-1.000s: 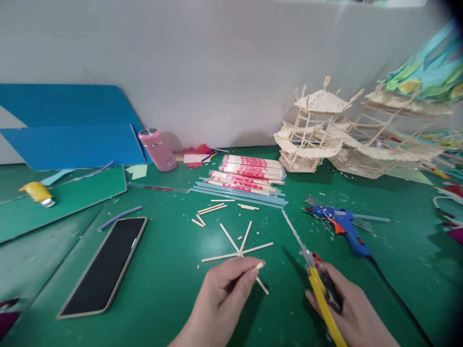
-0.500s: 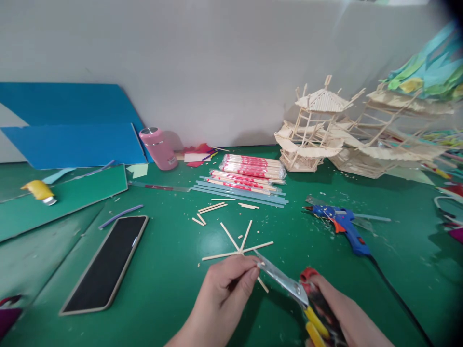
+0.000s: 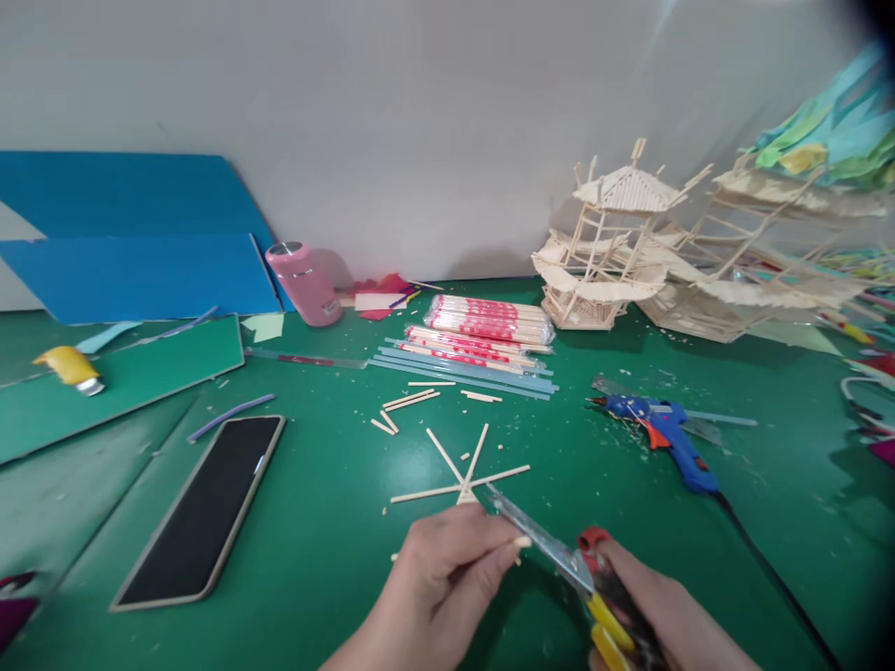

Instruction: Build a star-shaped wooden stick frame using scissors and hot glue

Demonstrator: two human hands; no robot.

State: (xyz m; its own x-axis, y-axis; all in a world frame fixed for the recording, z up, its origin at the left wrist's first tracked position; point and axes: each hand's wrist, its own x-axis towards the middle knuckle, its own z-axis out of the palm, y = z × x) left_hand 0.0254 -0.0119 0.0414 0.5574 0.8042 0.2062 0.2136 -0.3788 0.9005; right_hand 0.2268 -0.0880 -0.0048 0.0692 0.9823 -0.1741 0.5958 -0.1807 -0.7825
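Observation:
My left hand (image 3: 440,582) pinches the near end of a thin wooden stick (image 3: 518,541) that belongs to a star of crossed sticks (image 3: 467,473) lying on the green mat. My right hand (image 3: 654,620) grips a utility knife (image 3: 601,596) with a yellow and red handle. Its long metal blade (image 3: 535,538) points left and rests against the stick right at my left fingertips.
A phone (image 3: 202,508) lies face up at left. A blue glue gun (image 3: 664,433) lies at right with its cord trailing toward me. Packs of chopsticks (image 3: 486,331), a pink bottle (image 3: 304,284), blue boards (image 3: 132,252) and stick-built pagoda models (image 3: 608,252) stand behind.
The knife swung from pointing away to pointing left, its blade coming against the stick at my left fingertips. My left hand drew slightly nearer.

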